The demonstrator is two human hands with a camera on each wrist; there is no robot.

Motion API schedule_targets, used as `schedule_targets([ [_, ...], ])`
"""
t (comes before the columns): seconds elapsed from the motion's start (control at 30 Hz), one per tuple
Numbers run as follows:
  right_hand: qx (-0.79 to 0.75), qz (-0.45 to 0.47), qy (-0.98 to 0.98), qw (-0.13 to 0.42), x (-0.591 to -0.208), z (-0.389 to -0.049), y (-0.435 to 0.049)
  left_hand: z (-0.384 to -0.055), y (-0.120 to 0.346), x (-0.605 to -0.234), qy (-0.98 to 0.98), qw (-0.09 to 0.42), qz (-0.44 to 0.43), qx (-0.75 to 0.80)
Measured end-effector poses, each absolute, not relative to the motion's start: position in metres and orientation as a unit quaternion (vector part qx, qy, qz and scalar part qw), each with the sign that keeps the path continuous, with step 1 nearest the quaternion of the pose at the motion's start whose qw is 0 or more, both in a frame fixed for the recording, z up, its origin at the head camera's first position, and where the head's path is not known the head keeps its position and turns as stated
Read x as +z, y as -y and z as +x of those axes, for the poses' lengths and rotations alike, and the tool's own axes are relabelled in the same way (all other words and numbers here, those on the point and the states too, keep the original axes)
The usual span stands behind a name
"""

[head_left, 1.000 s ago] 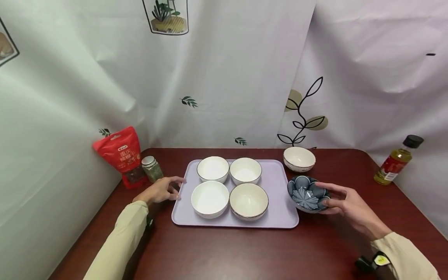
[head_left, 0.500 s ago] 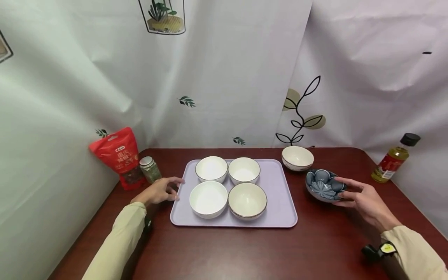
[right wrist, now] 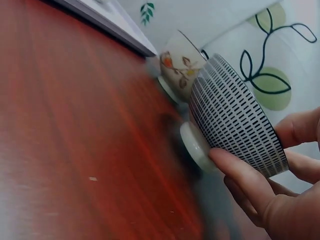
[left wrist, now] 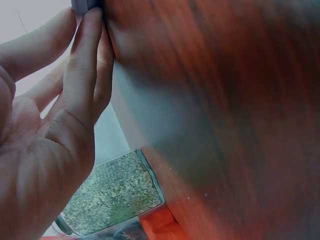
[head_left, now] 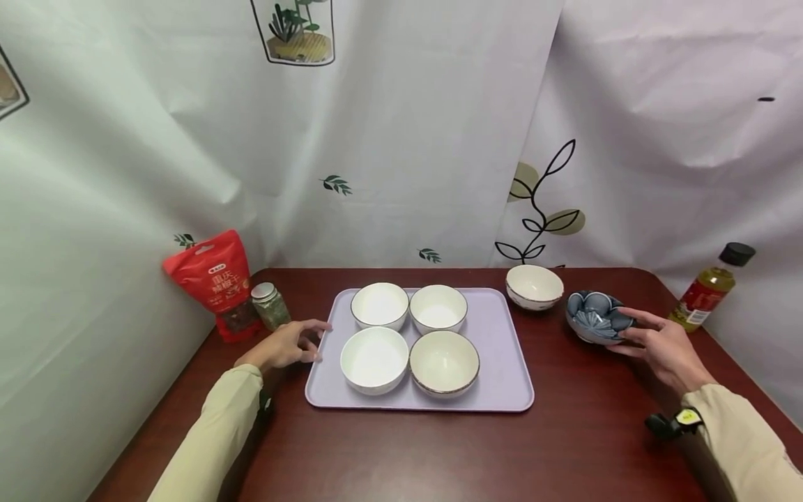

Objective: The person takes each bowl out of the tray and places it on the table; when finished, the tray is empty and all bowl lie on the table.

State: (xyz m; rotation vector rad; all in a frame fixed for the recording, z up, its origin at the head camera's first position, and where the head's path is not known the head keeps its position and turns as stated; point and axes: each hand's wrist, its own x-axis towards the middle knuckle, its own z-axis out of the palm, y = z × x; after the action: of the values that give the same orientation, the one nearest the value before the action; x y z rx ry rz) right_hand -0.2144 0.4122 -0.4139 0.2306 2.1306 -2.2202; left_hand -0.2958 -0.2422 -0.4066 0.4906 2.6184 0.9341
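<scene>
My left hand (head_left: pixel 285 343) is at the left edge of a lilac tray (head_left: pixel 502 348); in the left wrist view its fingertips pinch the tray's edge (left wrist: pixel 84 5). Four white and cream bowls stand on the tray in two rows, one of them a cream bowl (head_left: pixel 444 362) at front right. My right hand (head_left: pixel 665 348) holds a small bowl (head_left: pixel 592 317), blue-grey with a petal pattern inside. From the right wrist, its dashed black-and-white outside (right wrist: pixel 235 120) shows, with fingers at rim and foot, close over the table.
A cream bowl with painted flowers (head_left: pixel 535 286) stands just left of the held bowl. An oil bottle (head_left: pixel 709 289) is beyond the right hand. A jar of dried herbs (head_left: pixel 271 305) and a red pouch (head_left: pixel 219 279) stand behind the left hand. Cloth hangs along the table's back edge.
My right hand has carried the patterned bowl away from the tray's right side, rightward and back, beside the flowered bowl. My left hand stays at the tray's edge.
</scene>
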Motion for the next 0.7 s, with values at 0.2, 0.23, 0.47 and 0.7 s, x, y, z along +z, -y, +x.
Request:
schedule_targets([
  [0.2,-0.761,0.092,-0.643,-0.002,-0.411,-0.228,-0.414,-0.295,0.242,-0.405,-0.915,0.157,0.173,0.329],
  [0.23,-0.770,0.094,-0.631,-0.006,-0.410,-0.231,-0.414,-0.295,0.243,-0.405,-0.914,0.157,0.176,0.329],
  [0.47,-0.790,0.120,-0.600,-0.037,-0.411,-0.246,-0.405,-0.296,0.243,-0.405,-0.911,0.154,0.179,0.339],
  [0.7,-0.780,0.173,-0.599,-0.049,-0.411,-0.260,-0.400,-0.297,0.243,-0.408,-0.909,0.161,0.176,0.343],
])
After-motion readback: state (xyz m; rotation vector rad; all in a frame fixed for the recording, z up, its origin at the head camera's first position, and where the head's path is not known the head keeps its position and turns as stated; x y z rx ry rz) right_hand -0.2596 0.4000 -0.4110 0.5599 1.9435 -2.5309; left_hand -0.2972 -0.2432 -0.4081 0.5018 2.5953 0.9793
